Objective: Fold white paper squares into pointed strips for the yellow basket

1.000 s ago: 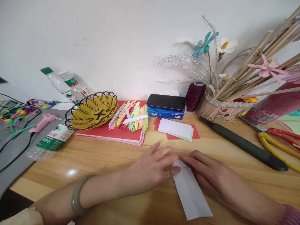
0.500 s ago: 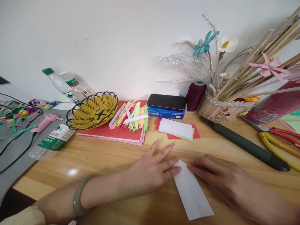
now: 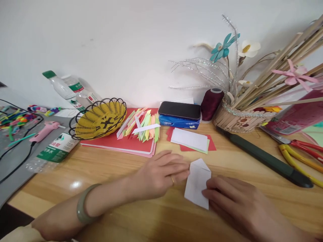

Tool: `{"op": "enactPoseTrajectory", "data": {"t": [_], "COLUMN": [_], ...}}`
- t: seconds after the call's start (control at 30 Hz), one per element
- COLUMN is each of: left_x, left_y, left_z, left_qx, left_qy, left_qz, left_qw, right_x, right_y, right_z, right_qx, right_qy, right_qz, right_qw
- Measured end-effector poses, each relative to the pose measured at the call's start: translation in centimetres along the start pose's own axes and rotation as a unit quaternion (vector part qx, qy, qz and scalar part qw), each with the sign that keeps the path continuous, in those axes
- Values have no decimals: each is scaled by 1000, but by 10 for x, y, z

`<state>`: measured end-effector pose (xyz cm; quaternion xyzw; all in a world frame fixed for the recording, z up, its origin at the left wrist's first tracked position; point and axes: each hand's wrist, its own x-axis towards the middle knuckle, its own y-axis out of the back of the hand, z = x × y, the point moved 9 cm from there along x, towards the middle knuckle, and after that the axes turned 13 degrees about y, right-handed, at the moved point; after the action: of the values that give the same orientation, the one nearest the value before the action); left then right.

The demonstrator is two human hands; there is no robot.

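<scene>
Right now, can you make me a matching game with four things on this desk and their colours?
Things:
1. wire basket
2. thread spool
3. glue gun
4. folded paper, touched by the left hand and right hand

Colours:
A. white
B. pink
C. yellow
D. dark red

Pairs: 1-C, 2-D, 3-B, 4-A

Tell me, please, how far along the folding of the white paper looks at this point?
Done: the white paper already carries folds, with a pointed top end. In hand: the left hand touches its upper left edge and the right hand presses its lower right corner on the table. Left: it does not yet match the narrow folded strips.
</scene>
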<state>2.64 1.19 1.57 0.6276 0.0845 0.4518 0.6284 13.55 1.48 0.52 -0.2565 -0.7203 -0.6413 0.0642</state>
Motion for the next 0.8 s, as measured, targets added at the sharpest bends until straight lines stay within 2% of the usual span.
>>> {"op": "enactPoseTrajectory", "data": {"t": [0.07, 0.17, 0.3, 0.5, 0.67, 0.8], "left_x": [-4, -10, -17, -24, -25, -25], "left_y": [7, -3, -16, -21, -20, -31], "left_z": [15, 29, 31, 36, 37, 36], "left_qx": [-11, 37, 79, 108, 96, 82], "left_qy": [-36, -58, -54, -55, -42, -28], "left_qz": [25, -23, -58, -54, -44, -85], "left_qw": [999, 997, 994, 991, 994, 993], "right_x": [-2, -2, 1, 3, 1, -2], "right_y": [-5, -10, -6, -10, -15, -19], "right_z": [4, 6, 3, -4, 6, 15], "right_qx": [-16, -13, -10, 29, 77, 117], "right_qy": [-12, -15, 13, 46, -32, -103], "right_qz": [-13, -26, -14, -43, -43, -35], "right_qw": [1000, 999, 1000, 998, 996, 987]}}
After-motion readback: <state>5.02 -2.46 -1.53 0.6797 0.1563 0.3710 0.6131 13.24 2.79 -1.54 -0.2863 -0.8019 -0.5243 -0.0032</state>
